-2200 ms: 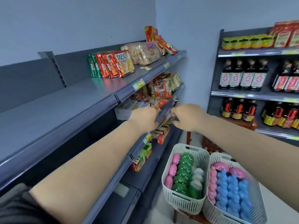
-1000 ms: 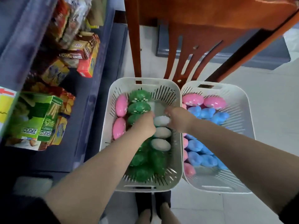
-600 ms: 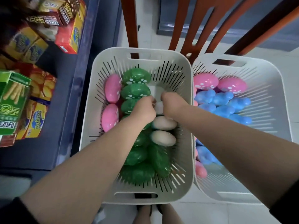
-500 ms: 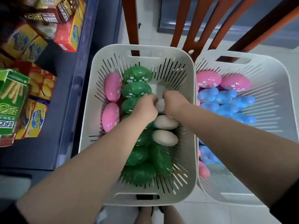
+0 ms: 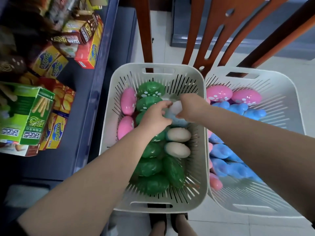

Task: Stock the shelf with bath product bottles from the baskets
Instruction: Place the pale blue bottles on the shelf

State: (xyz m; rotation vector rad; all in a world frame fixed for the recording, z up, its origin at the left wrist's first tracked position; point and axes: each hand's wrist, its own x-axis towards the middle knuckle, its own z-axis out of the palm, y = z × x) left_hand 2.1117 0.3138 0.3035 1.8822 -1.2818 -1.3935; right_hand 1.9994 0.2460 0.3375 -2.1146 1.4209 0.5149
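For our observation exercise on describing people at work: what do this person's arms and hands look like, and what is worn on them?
Both forearms are bare from wrist to near the elbow. The left hand and right hand wear no gloves, rings, watch or bracelets that can be seen. A dark sleeve edge shows at the bottom left corner, and another dark sleeve edge at the right border.

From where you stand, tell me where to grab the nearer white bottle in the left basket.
Take the white bottle across its rounded cap, from above: the cap faces up, and green bottles and the basket wall probably block a side grip.
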